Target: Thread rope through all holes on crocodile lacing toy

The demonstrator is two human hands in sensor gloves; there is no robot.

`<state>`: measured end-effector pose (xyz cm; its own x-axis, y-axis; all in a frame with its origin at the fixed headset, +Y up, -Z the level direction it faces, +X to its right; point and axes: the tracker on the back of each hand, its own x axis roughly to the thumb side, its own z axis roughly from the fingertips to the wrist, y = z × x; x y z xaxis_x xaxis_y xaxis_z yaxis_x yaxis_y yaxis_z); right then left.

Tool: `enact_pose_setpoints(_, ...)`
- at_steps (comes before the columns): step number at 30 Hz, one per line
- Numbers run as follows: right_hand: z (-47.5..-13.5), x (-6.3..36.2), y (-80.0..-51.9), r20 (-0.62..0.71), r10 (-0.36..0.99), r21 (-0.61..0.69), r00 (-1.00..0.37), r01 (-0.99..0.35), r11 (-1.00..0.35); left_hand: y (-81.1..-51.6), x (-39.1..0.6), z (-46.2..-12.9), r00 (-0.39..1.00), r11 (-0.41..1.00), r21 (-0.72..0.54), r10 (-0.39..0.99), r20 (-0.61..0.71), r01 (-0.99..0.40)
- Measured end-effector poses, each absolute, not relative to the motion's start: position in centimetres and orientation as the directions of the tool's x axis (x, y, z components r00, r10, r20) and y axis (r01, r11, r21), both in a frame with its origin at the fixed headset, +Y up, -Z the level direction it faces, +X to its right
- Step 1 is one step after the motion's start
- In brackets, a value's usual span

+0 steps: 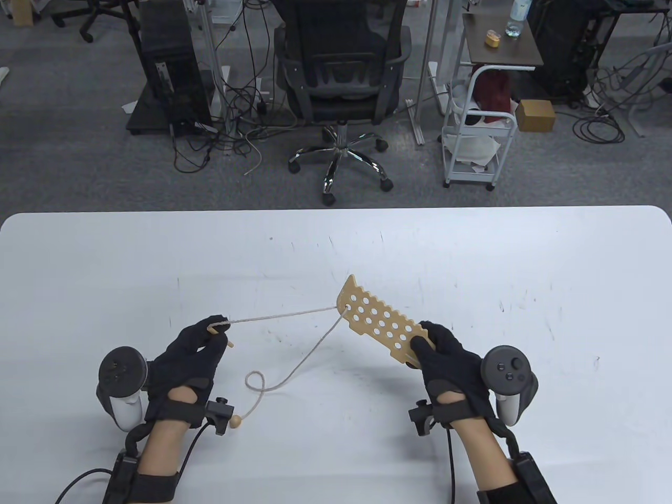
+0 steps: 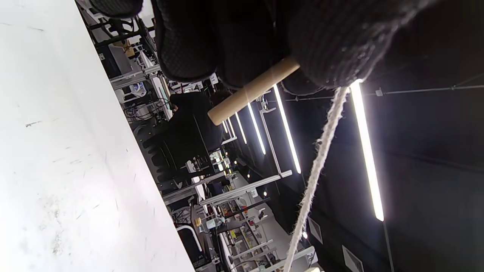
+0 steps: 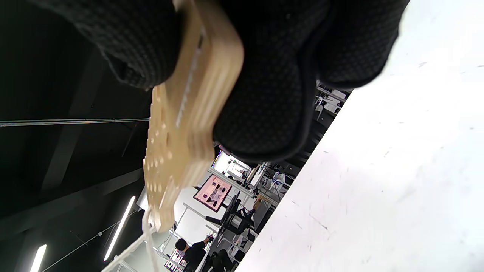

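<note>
The wooden crocodile lacing board (image 1: pixel 375 320) is a tan plate full of holes with a toothed upper edge. My right hand (image 1: pixel 446 362) grips its near end and holds it tilted above the table; in the right wrist view the board (image 3: pixel 177 136) runs out from between the gloved fingers (image 3: pixel 264 113). A beige rope (image 1: pixel 286 316) passes through a hole at the board's far end. My left hand (image 1: pixel 202 349) pinches the rope's wooden needle (image 2: pixel 251 90), and the rope (image 2: pixel 317 166) runs taut from it. The slack tail (image 1: pixel 294 370) loops on the table and ends in a wooden bead (image 1: pixel 236 421).
The white table (image 1: pixel 472 252) stretches wide on all sides of the hands. Beyond its far edge stand an office chair (image 1: pixel 341 79), a white cart (image 1: pixel 478 131) and tangled floor cables.
</note>
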<state>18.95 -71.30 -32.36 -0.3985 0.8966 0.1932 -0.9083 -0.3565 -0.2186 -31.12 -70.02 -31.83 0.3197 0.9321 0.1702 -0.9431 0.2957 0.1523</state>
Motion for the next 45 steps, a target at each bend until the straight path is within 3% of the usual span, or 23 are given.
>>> enact_pose_setpoints(45, -32.8, 21.2, -71.6, 0.066, 0.896, -0.307, -0.439, -0.863, -0.401, -69.5, -35.1, -31.3, 0.189, 0.142, 0.269, 0.969, 0.16, -0.953)
